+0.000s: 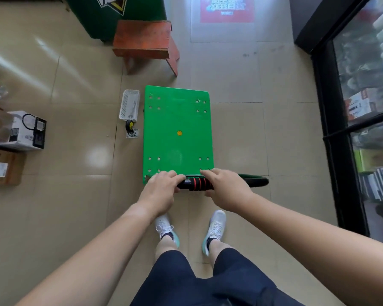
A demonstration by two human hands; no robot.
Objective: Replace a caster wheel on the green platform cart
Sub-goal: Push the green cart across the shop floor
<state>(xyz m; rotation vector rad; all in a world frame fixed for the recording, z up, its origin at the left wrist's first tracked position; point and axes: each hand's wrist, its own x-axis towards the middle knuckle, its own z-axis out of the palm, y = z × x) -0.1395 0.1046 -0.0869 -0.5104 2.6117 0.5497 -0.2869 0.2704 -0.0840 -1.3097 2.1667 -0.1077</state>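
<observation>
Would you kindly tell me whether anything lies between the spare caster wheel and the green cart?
Nothing visible does. The caster wheel lies on tile just left of the green cart; the white basket sits beyond it, not between. The left hand and right hand hold its handle.

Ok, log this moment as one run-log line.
cart: upright on floor | left hand: grips handle | right hand: grips handle | caster, basket with wrench: floor, left of cart
</observation>
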